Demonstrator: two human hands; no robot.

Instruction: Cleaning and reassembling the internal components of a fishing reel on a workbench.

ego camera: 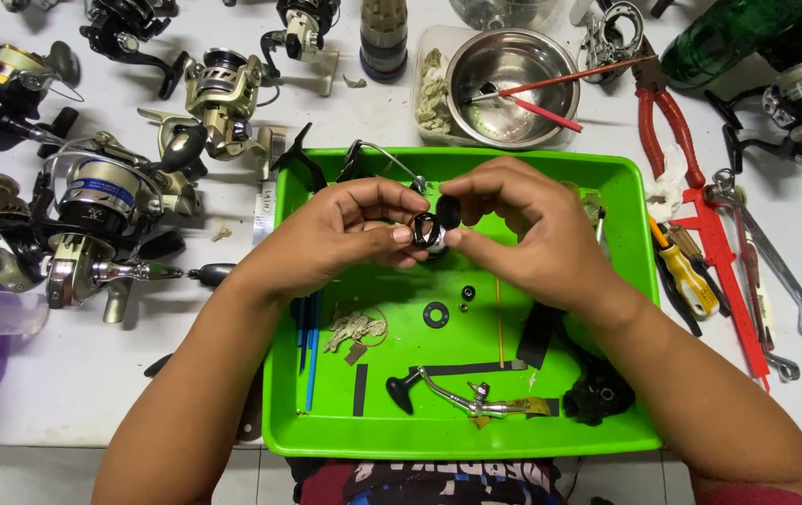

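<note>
We worked over a white bench (92,374), on which a green tray (639,281) sat squarely before us, with several fishing reels (101,201) crowded on the bench to its left and a steel bowl (513,84) holding red sticks just behind it. Red-handled pliers (667,122) and a yellow-handled screwdriver (686,271) lay on the bench to the tray's right. Above the middle of the tray our left hand (345,234) and right hand (522,229) met, fingers curled shut from both sides on a small round black and silver reel part (431,229), held clear of the tray floor. Below it in the tray lay a silver crank handle (452,393) near the front edge, and a flat black washer (435,314) almost directly under our hands
</note>
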